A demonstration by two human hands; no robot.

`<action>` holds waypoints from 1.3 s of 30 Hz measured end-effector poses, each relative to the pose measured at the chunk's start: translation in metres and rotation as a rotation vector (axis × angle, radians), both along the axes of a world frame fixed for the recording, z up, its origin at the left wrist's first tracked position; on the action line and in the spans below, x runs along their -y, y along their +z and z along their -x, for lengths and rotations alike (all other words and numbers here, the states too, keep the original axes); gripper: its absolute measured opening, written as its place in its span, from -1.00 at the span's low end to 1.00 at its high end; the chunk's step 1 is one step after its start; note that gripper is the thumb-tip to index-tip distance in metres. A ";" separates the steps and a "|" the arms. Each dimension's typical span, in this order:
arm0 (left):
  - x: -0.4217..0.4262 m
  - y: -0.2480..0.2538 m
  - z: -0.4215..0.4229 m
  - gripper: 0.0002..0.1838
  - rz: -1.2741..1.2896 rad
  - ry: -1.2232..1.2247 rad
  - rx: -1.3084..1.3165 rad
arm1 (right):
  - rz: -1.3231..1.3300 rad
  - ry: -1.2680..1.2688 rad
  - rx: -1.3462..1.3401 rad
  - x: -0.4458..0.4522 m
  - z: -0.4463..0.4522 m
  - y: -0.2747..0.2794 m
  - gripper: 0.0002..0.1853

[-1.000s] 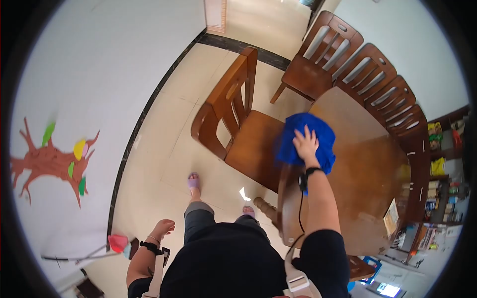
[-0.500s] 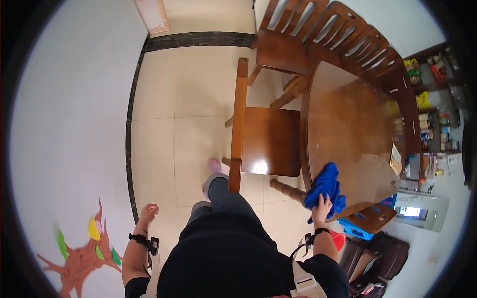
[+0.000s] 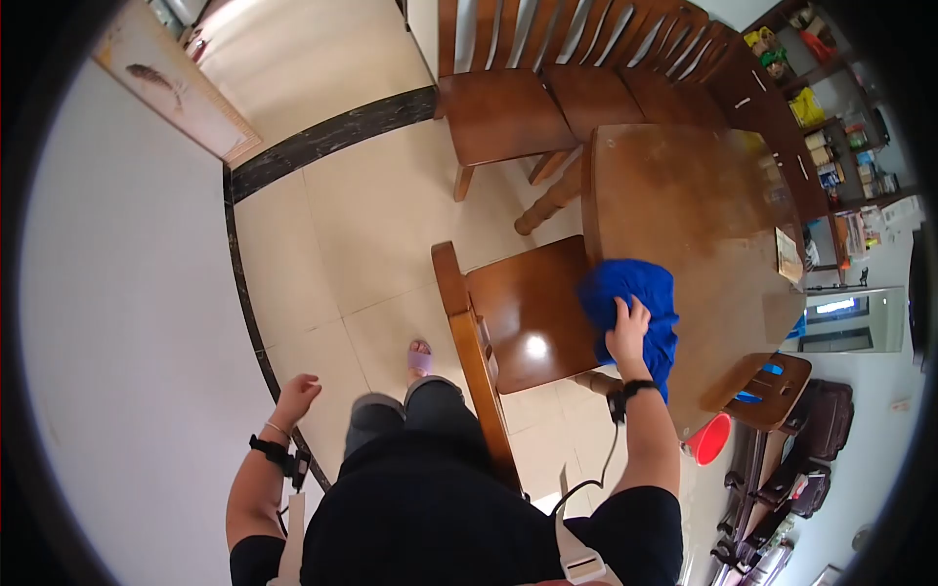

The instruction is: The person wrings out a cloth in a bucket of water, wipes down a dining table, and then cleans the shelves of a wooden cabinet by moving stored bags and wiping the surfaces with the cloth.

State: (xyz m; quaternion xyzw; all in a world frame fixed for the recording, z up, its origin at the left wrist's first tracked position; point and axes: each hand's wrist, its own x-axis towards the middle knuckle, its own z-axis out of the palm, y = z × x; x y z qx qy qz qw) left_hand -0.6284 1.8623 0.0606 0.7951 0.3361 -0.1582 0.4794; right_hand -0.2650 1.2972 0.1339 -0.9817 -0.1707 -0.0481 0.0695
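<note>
A blue cloth [image 3: 647,293] lies spread over the near edge of the brown wooden table [image 3: 684,205], partly hanging above a chair seat [image 3: 537,313]. My right hand [image 3: 628,332] presses on the cloth from above, its fingers bent and a little apart; whether it grips the fabric is unclear. Away from the table, my left hand [image 3: 298,396] hangs by my side over the floor and touches nothing. Its fingers are loosely curled and partly apart, with nothing in them.
Wooden chairs [image 3: 508,117] line the table's far side, and another chair [image 3: 777,391] stands at the right. A red bucket [image 3: 707,439] is on the floor beside the table. A booklet [image 3: 788,256] lies on the tabletop. Shelves [image 3: 831,146] hold many items.
The view has turned, and I have moved along the table. The blue cloth, bunched under my right hand half a second ago, is now more spread out. My left hand still hangs free.
</note>
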 end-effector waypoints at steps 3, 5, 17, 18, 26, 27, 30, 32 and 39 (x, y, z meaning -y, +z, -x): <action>-0.027 -0.002 -0.048 -0.64 -0.065 -0.039 -0.068 | 0.017 -0.081 -0.045 -0.042 -0.040 0.001 -0.29; -0.039 -0.012 -0.084 -0.62 -0.049 -0.152 -0.086 | 0.025 -0.130 -0.059 -0.062 -0.058 0.004 -0.28; -0.136 -0.035 -0.341 -0.60 0.066 -0.670 0.054 | 0.139 -0.423 -0.171 -0.076 -0.056 0.000 -0.35; -0.154 -0.034 -0.360 -0.60 0.019 -0.670 0.024 | 0.166 -0.501 -0.257 -0.086 -0.058 0.004 -0.35; -0.217 -0.044 -0.485 -0.55 -0.151 -0.952 -0.107 | 0.028 -0.642 -0.461 -0.080 -0.083 -0.021 -0.27; -0.206 -0.044 -0.501 -0.55 -0.155 -0.970 -0.100 | 0.041 -0.659 -0.485 -0.083 -0.088 -0.021 -0.28; -0.148 -0.041 -0.548 -0.53 -0.086 -1.188 -0.004 | 0.046 -0.705 -0.508 -0.092 -0.106 -0.016 -0.28; -0.100 -0.029 -0.579 -0.52 -0.067 -1.366 0.060 | -0.027 -0.765 -0.563 -0.111 -0.123 0.001 -0.30; 0.118 0.057 -0.648 -0.32 0.162 -1.528 0.349 | -0.049 -0.749 -0.543 -0.146 -0.209 0.018 -0.36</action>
